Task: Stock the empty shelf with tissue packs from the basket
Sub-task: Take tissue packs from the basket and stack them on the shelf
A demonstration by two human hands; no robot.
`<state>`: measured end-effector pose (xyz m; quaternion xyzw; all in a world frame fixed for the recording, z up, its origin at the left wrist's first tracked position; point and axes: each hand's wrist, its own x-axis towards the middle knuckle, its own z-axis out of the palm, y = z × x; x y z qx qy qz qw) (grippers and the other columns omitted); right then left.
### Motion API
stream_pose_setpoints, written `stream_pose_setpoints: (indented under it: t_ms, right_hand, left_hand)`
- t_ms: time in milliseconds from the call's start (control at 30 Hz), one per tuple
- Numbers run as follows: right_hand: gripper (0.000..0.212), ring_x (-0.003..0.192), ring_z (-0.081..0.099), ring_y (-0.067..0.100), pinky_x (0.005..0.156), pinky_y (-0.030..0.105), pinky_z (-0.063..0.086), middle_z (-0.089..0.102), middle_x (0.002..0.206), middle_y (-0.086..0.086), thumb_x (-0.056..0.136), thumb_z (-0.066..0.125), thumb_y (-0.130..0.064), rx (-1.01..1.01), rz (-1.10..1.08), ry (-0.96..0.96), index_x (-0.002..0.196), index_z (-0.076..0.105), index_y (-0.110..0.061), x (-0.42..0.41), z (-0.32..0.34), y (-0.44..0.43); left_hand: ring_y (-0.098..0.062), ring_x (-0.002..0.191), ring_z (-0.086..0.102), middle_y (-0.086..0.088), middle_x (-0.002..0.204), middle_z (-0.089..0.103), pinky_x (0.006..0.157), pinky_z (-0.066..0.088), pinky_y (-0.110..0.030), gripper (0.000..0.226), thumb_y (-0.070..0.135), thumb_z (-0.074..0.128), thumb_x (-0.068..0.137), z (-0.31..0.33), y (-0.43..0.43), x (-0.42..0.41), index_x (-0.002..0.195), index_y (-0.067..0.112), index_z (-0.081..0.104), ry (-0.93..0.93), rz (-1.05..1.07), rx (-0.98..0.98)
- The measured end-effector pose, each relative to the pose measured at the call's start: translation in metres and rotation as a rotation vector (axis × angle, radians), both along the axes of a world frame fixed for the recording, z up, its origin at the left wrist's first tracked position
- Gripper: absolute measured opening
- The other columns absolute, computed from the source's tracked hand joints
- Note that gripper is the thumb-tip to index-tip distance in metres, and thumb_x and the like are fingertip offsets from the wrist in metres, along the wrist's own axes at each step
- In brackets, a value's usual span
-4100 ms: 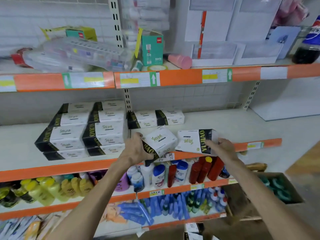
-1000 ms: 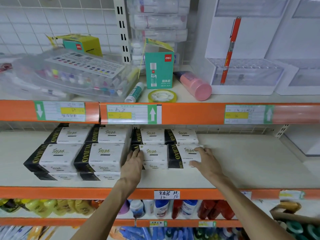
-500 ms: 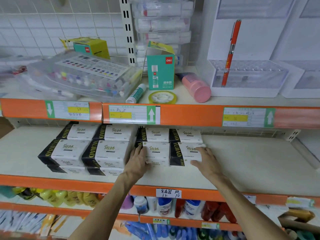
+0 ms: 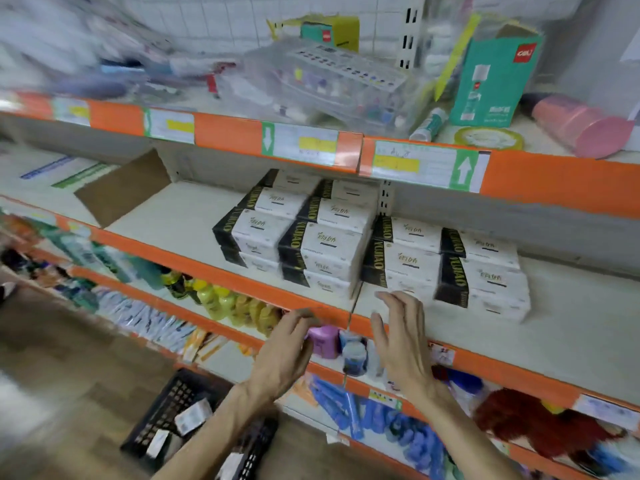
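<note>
**Now empty-handed: the next load waits in the basket**

Nearest, down on the floor beside the left forearm, sits the black basket [image 4: 173, 407]. A few loose packs [image 4: 192, 415] lie in it. The forearm hides part of it, so I cannot tell how many remain.

Above it, both hands hang just in front of the shelf's front edge. The left hand [image 4: 287, 355] has its fingers loosely curled and holds nothing. The right hand [image 4: 401, 341] has its fingers nearly straight and a little spread, and it is empty too. Neither touches a pack.

Beyond them, on the shelf [image 4: 571, 327], the stocked packs [image 4: 322, 244] stand in tidy stacks around the middle. A taller block stands to the left of the back upright and a lower block to the right of it, close to the front edge. Bare board shows on both sides. It is wide toward the right end, and toward the left end it runs as far as a cardboard flap [image 4: 124, 192]. Farthest off, the upper shelf carries a green box [image 4: 495, 74] and a pink tube [image 4: 581, 129]; the rest there is blurred.

The placing step looks done, and the step in hand is going for more. The next move probably calls for a bend down and left to the basket and a firm hold on a pack in each hand. The packs would then go on the bare board beside the lower block, flush with its front face and with the labels turned the same way.
</note>
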<state>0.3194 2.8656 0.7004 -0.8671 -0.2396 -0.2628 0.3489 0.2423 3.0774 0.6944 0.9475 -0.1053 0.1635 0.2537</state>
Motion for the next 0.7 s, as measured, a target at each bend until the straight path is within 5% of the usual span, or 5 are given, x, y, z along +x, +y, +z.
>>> stream_pose_setpoints:
  t_ms: [133, 300, 500, 600, 700]
  right_hand:
    - [0.028, 0.103, 0.050, 0.025, 0.091, 0.036, 0.042, 0.046, 0.114, 0.005, 0.093, 0.047, -0.023, -0.014, 0.168, 0.018, 0.119, 0.051, -0.014, -0.032, -0.026, 0.074]
    - [0.030, 0.099, 0.052, 0.026, 0.085, 0.039, 0.045, 0.048, 0.112, 0.004, 0.092, 0.048, -0.026, -0.138, 0.283, 0.109, 0.118, 0.054, -0.014, -0.072, -0.071, 0.173]
    - [0.027, 0.097, 0.049, 0.025, 0.083, 0.037, 0.041, 0.046, 0.109, 0.001, 0.093, 0.041, -0.025, -0.275, 0.185, 0.338, 0.117, 0.049, -0.017, -0.122, -0.129, 0.294]
    - [0.034, 0.102, 0.055, 0.024, 0.085, 0.036, 0.046, 0.052, 0.111, 0.002, 0.094, 0.036, -0.032, -0.405, 0.141, 0.493, 0.117, 0.055, -0.018, -0.153, -0.149, 0.334]
    - [0.035, 0.098, 0.058, 0.025, 0.079, 0.038, 0.050, 0.056, 0.105, 0.003, 0.094, 0.036, -0.035, -0.501, 0.127, 0.654, 0.116, 0.056, -0.017, -0.181, -0.166, 0.361]
  left_hand:
    - [-0.017, 0.112, 0.049, -0.002, 0.126, 0.047, 0.093, 0.038, -0.022, 0.027, 0.010, 0.048, 0.094, -0.024, 0.081, -0.053, 0.120, 0.013, 0.054, 0.083, 0.240, 0.002]
    - [-0.027, 0.103, 0.048, -0.008, 0.114, 0.051, 0.090, 0.045, -0.040, 0.025, 0.015, 0.048, 0.090, -0.077, 0.211, -0.131, 0.114, 0.009, 0.055, 0.333, 0.522, 0.027]
    - [-0.023, 0.076, 0.048, -0.007, 0.072, 0.056, 0.052, 0.049, -0.032, 0.035, 0.037, 0.042, 0.067, -0.167, 0.385, -0.199, 0.076, 0.009, 0.062, 0.746, 0.564, 0.172]
    - [-0.027, 0.112, 0.049, -0.009, 0.114, 0.056, 0.091, 0.044, -0.038, 0.040, 0.029, 0.052, 0.083, -0.183, 0.436, -0.230, 0.118, 0.009, 0.055, 0.966, 0.570, 0.133]
    - [-0.029, 0.121, 0.046, -0.010, 0.128, 0.049, 0.103, 0.035, -0.034, 0.046, 0.024, 0.055, 0.086, -0.200, 0.472, -0.260, 0.128, 0.009, 0.046, 1.053, 0.553, 0.066]
